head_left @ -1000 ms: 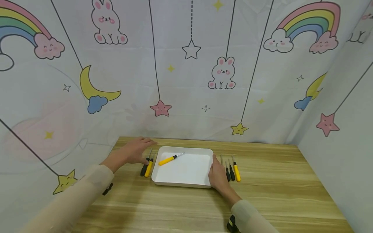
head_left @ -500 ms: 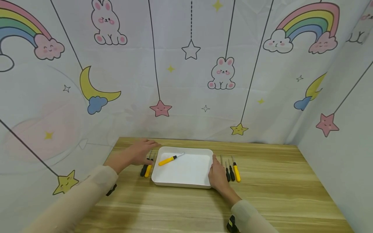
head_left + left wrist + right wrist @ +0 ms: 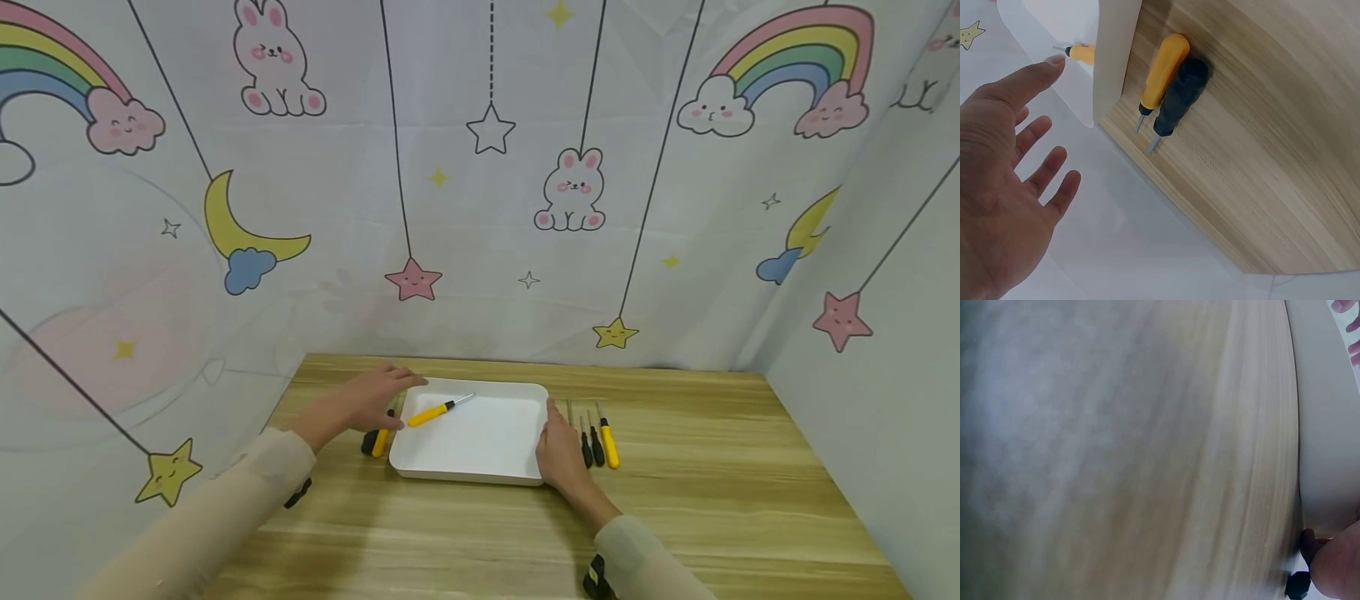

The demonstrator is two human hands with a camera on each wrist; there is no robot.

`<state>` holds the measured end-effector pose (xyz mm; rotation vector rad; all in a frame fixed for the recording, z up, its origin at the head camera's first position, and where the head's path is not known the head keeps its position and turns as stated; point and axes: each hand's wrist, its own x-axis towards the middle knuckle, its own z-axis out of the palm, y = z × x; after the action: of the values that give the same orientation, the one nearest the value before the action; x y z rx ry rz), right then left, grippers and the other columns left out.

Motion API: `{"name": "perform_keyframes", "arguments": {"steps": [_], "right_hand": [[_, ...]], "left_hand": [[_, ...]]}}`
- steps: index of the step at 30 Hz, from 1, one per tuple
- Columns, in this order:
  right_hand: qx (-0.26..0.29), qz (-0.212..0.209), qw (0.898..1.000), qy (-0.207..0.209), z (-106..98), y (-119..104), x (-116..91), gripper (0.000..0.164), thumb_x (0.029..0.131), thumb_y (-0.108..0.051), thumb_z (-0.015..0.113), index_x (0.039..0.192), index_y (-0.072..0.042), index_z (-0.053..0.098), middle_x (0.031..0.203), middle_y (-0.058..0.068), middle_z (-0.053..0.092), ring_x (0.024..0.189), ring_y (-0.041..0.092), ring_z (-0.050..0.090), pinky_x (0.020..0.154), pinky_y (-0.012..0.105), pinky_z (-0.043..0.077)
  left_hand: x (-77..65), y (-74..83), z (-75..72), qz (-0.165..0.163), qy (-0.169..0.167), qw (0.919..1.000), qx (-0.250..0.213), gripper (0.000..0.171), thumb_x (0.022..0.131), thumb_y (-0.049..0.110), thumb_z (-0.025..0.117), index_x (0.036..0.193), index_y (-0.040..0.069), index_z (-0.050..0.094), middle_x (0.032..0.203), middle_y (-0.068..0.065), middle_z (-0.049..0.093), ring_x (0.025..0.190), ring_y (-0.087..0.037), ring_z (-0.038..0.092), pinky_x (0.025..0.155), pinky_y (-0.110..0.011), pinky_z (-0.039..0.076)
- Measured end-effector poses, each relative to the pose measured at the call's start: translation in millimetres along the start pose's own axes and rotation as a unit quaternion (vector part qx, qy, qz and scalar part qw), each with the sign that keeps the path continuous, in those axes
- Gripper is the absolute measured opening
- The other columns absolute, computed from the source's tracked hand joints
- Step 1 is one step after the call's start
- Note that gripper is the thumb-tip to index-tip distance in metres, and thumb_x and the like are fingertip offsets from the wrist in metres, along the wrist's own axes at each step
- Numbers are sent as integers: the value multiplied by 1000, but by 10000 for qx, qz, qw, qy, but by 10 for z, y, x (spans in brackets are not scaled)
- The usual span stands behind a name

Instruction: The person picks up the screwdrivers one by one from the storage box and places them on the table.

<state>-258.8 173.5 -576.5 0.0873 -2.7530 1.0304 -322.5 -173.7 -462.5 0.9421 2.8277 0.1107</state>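
A shallow white tray (image 3: 480, 450) lies on the wooden table. Inside it, toward the far left, is a yellow-handled screwdriver (image 3: 431, 414) with a metal shaft. My left hand (image 3: 375, 400) hovers at the tray's left edge with its fingers spread; in the left wrist view, the hand (image 3: 1007, 169) holds nothing. Beneath and beside it lie a yellow-handled screwdriver (image 3: 1165, 69) and a black-handled screwdriver (image 3: 1182, 94), partly hidden in the head view. My right hand (image 3: 562, 454) grips the tray's right edge; its fingertips are mostly hidden.
Right of the tray lie several screwdrivers side by side, among them a yellow-handled one (image 3: 609, 442) and a black-handled one (image 3: 597, 446). A patterned white cloth (image 3: 480, 317) hangs behind the table's far edge. Bare wooden tabletop (image 3: 712, 483) extends to the right.
My left hand has moved right, from above the left screwdrivers to the tray's left edge. The right hand, the tray and the screwdriver inside it have stayed put.
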Motion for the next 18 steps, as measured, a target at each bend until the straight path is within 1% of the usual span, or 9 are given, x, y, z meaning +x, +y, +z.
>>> {"name": "perform_keyframes", "arguments": {"steps": [6,13,18], "right_hand": [[3,-30,10000,34,-8,-7,-5,50,111,-3,38,159,13,33,153,34,50,141,47,50,115,59,43],[-46,-81,9999,61,-7,-2,-1,50,111,-3,38,158,13,34,151,34,51,140,47,52,114,59,44],[-22,-98,9999,56,0,0,5,50,111,-2,39,158,14,34,151,35,51,139,47,52,113,59,45]], "left_hand": [[69,44,51,75,-52,9996,266,73,92,31,86,156,18,54,157,-9,53,142,-39,47,115,-60,44],[123,124,98,97,-67,9993,348,72,91,27,87,155,19,55,158,-8,52,143,-38,46,116,-59,43],[156,151,103,151,-193,9988,419,74,90,22,87,156,20,54,159,-7,51,143,-38,46,116,-59,44]]}}
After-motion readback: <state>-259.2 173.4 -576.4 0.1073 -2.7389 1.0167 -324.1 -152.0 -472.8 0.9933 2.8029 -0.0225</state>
